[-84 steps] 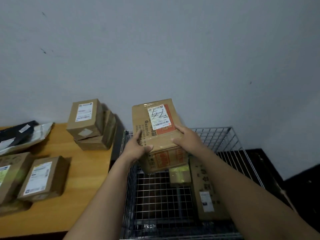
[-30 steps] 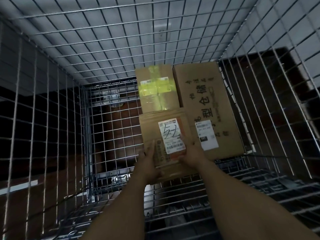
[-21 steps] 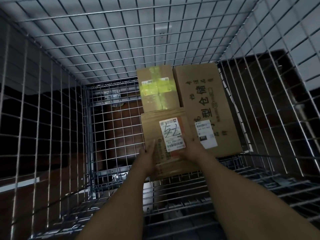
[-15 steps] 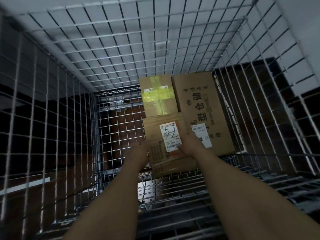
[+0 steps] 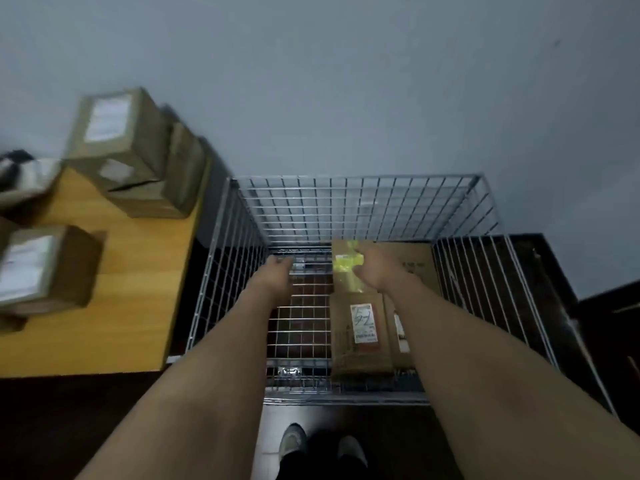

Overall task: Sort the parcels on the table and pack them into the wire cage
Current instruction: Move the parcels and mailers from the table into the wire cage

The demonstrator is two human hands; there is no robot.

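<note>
Our two shoes [image 5: 322, 448] stand on the dark floor [image 5: 69, 427] below both outstretched arms. Our left hand [image 5: 275, 271] and right hand [image 5: 375, 270] hover empty above the wire cage [image 5: 353, 188], fingers loosely curled, gripping nothing. Three parcels lie inside: the "52" box [image 5: 360, 327], a yellow-taped box [image 5: 346, 268], a larger carton [image 5: 415, 261]. On the wooden table [image 5: 131, 271] to the left, at least three blurred boxes [image 5: 117, 136] sit before a grey wall [image 5: 346, 81].
</note>
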